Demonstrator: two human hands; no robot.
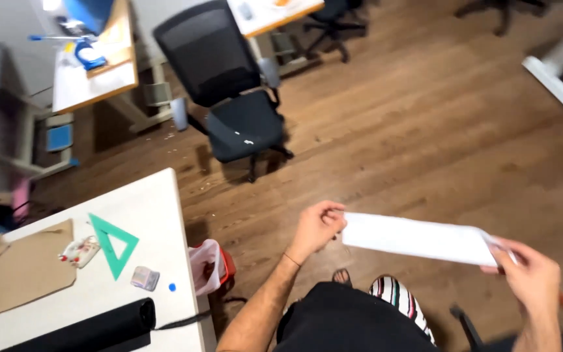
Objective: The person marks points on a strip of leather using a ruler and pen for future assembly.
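Observation:
A long white strip of paper (415, 238) stretches between my two hands above my lap. My left hand (317, 226) pinches its left end with the fingers curled. My right hand (530, 274) grips its right end, thumb on top. Below the paper are my dark trousers and a striped garment (402, 300). The wooden floor (425, 130) lies behind.
A white table (158, 215) at left carries a green set square (113, 246), a cardboard sheet (21, 267), a rolled black mat (92, 326) and a small packet (144, 278). A red bin with a white liner (211, 265) stands beside it. A black office chair (229, 85) stands ahead.

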